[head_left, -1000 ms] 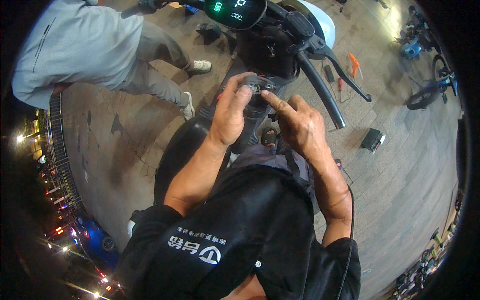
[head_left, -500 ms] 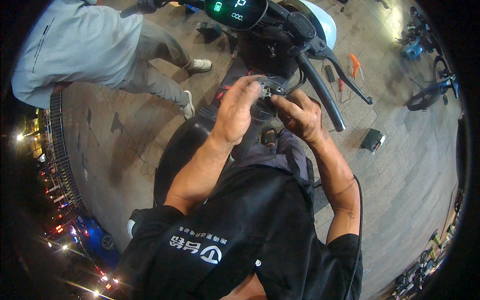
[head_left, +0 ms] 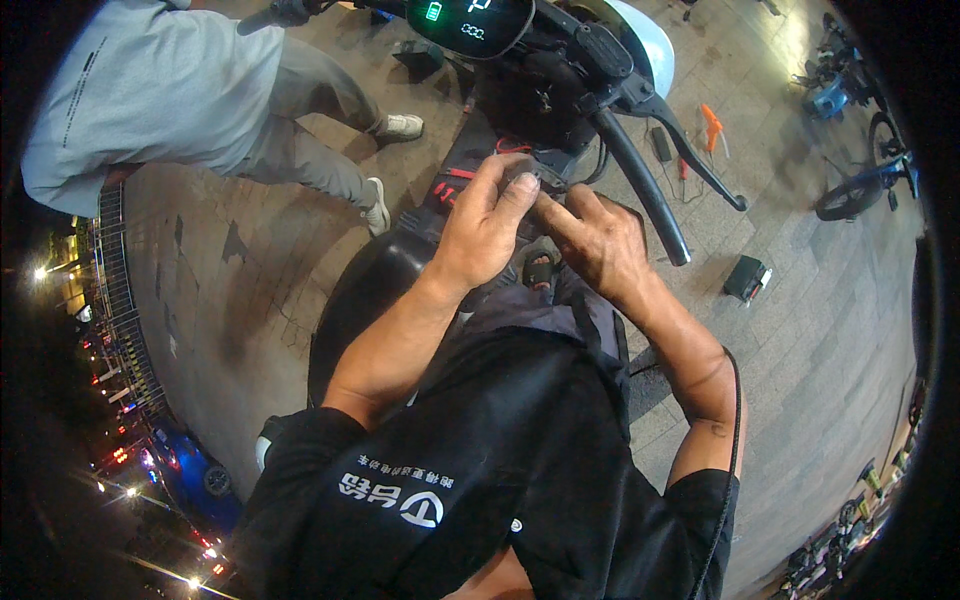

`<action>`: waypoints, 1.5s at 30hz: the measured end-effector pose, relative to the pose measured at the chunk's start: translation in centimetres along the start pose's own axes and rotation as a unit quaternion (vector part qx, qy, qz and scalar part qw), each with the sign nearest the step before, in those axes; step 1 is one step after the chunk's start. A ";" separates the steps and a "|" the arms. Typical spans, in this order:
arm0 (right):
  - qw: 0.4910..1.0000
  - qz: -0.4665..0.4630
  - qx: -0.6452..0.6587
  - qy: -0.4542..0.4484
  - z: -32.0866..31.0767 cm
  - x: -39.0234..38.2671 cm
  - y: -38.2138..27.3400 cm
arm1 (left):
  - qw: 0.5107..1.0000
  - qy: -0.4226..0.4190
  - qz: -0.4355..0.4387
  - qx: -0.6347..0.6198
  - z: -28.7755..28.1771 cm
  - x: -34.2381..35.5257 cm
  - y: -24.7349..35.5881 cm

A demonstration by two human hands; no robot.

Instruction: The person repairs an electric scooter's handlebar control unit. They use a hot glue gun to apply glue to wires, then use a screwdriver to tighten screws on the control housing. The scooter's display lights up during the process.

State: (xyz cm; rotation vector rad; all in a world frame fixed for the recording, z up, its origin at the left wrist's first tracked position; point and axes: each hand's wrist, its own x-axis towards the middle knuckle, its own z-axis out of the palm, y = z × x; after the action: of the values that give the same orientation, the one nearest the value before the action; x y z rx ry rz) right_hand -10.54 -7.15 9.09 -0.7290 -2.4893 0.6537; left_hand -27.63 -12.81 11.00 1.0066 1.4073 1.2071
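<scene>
Just in front of an electric scooter's bare right handlebar tube (head_left: 645, 190), both my hands meet on a small dark part (head_left: 545, 176) with a black cable running up from it. My left hand (head_left: 478, 232) pinches it between thumb and fingers. From the other side, my right hand (head_left: 606, 246) presses its thumb and index finger against it, the other fingers curled. Most of the part is covered by my fingers, so its kind is hard to make out. Above the tube sits a black brake lever (head_left: 690, 158), and a lit display (head_left: 466, 22) tops the handlebar.
The scooter's black seat (head_left: 375, 285) lies at left, with red pieces (head_left: 458, 174) near the footboard. A person in grey (head_left: 175, 110) stands at far left. On the paving at right are an orange tool (head_left: 711, 128), a red-handled screwdriver (head_left: 683, 170) and a dark box (head_left: 742, 279).
Both hands have tilted and closed further over the part, hiding its light metal side. The right hand has moved slightly, its elbow shifting outward.
</scene>
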 end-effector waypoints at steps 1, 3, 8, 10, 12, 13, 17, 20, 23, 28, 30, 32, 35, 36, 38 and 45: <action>1.000 0.004 -0.001 -0.012 -0.2 -0.1 0.0 | 1.000 0.003 0.003 0.005 0.0 0.1 -0.2; 0.999 0.014 -0.009 -0.029 -0.1 -0.2 0.1 | 1.000 0.002 0.004 0.008 0.1 0.2 -0.4; 0.998 0.034 0.001 -0.044 0.3 -0.4 0.3 | 1.000 0.004 0.005 0.004 0.0 0.3 -0.8; 0.999 0.033 0.001 -0.034 -0.3 -0.2 0.0 | 0.999 0.019 -0.013 -0.026 -0.2 0.4 -1.1; 0.999 0.024 -0.003 -0.023 -0.5 -0.4 -0.1 | 0.996 0.018 -0.037 -0.075 -0.6 0.5 -1.0; 1.000 0.015 -0.006 -0.019 -0.4 -0.6 -0.1 | 0.995 0.017 -0.037 -0.095 -0.5 0.5 -1.0; 0.999 -0.005 0.020 0.029 -0.4 -1.3 -0.3 | 0.989 0.013 -0.039 -0.141 -0.2 0.2 -1.3; 1.000 0.012 0.012 0.025 -0.6 -1.2 -0.4 | 0.991 0.016 -0.032 -0.128 -0.1 0.3 -1.1; 0.999 0.021 -0.016 0.031 -0.6 -1.0 -0.6 | 0.993 0.018 -0.010 -0.113 0.2 0.4 -1.0; 0.998 0.025 -0.050 -0.010 -1.5 -0.7 -1.3 | 0.995 0.012 0.000 -0.097 0.3 0.2 -0.4; 0.998 0.025 -0.064 -0.012 -1.6 -0.7 -1.4 | 0.995 0.002 -0.005 -0.099 0.2 0.3 0.0; 0.996 0.021 -0.086 -0.008 -1.7 -0.6 -1.4 | 0.996 -0.002 -0.005 -0.088 0.3 0.3 0.4; 0.995 0.023 -0.096 -0.014 -1.7 -0.4 -1.3 | 0.995 -0.002 -0.013 -0.095 0.3 0.3 0.4; 0.995 0.022 -0.098 -0.017 -1.8 -0.4 -1.3 | 0.995 -0.001 -0.017 -0.101 0.3 0.4 0.3; 0.994 0.021 -0.103 -0.024 -1.9 -0.3 -1.1 | 0.995 -0.004 -0.019 -0.096 0.2 0.5 0.3; 0.997 0.046 0.057 0.017 -2.3 -1.2 -0.8 | 0.969 -0.031 -0.081 -0.232 -1.0 0.6 -0.9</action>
State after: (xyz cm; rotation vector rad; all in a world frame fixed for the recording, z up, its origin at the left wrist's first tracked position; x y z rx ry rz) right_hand -8.70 -7.70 10.95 -0.8080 -2.3775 0.8028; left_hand -28.72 -12.55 10.04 0.5869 1.0635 1.2904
